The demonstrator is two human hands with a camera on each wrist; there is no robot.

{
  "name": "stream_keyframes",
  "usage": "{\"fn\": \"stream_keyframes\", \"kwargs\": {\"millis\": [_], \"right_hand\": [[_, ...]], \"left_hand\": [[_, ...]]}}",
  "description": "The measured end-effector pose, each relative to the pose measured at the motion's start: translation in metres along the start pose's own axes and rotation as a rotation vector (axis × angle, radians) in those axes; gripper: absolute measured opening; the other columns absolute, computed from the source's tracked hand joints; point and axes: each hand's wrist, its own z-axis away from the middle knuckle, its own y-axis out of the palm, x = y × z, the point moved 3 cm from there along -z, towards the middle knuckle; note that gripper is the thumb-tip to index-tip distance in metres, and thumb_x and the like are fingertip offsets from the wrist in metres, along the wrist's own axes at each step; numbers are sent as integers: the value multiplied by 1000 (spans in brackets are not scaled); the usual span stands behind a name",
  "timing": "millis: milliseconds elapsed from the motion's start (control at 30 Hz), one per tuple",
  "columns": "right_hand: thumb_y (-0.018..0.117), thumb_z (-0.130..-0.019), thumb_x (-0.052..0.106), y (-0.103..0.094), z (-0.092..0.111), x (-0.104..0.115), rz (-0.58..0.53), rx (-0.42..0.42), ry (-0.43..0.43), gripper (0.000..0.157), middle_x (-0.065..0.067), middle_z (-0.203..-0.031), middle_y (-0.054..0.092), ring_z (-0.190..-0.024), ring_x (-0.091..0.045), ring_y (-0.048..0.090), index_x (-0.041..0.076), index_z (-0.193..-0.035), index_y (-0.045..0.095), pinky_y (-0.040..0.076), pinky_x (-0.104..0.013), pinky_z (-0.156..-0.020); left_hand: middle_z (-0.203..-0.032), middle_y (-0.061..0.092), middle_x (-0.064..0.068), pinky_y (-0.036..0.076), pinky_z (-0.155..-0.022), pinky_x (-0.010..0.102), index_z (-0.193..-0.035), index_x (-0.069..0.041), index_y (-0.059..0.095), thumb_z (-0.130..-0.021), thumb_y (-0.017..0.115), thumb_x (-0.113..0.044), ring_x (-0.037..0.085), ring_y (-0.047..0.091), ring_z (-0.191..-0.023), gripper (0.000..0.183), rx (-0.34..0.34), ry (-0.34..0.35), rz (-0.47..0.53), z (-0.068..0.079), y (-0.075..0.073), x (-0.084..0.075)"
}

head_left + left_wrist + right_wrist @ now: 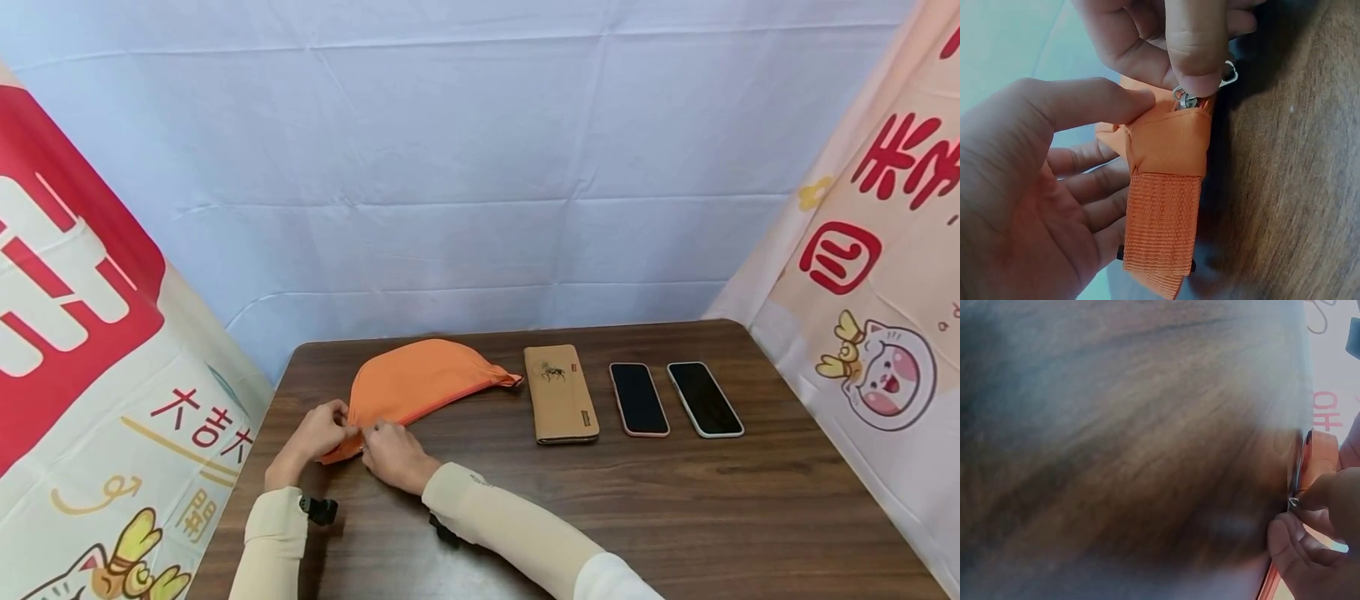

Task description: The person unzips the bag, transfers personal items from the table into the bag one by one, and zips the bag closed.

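An orange fabric waist bag lies on the left part of the table, its curved side toward the back. My left hand grips the bag's near left end, thumb on top and fingers behind, as the left wrist view shows. From that end hangs an orange webbing strap. My right hand pinches at the metal zipper slider close to the same end. A silver zipper pull sticks out beside the right thumb. In the right wrist view, fingers partly cover the slider.
Right of the bag, a tan wallet lies on the brown wooden table. Two phones lie farther right: one with a pinkish edge and one with a pale edge. A white cloth hangs behind the table.
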Motion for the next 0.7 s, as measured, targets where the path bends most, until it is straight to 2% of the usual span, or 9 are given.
{"fn": "stream_keyframes", "kwargs": {"millis": [200,333,500,700], "right_hand": [[69,-102,18,0,-2,-3,-98,-32,60,5,3,-87,72,-70,-7,69,16,-103,74,48,-16,-54],[69,-101,16,1,-2,-4,-150,-10,113,6,3,-84,70,-67,-5,66,16,-96,72,45,-16,-52],[71,-100,16,0,-3,-6,-190,-7,162,18,3,-78,65,-61,-6,61,17,-82,66,43,-19,-51],[71,-100,16,1,-3,-6,-198,-10,171,17,3,-78,66,-61,-6,61,16,-83,69,42,-18,-50]], "left_hand": [[-94,67,12,49,-68,35,-113,1,62,-99,71,-10,20,58,-75,20,5,13,-20,-1,0,2],[-98,68,12,50,-70,34,-115,2,62,-99,73,-14,20,60,-78,25,23,14,-13,-1,0,2],[-101,69,14,51,-73,34,-118,4,62,-97,76,-15,20,61,-82,32,43,24,3,-2,0,0],[-99,70,14,53,-74,34,-117,7,66,-94,76,-8,19,62,-82,28,36,28,-5,-3,1,2]]}}
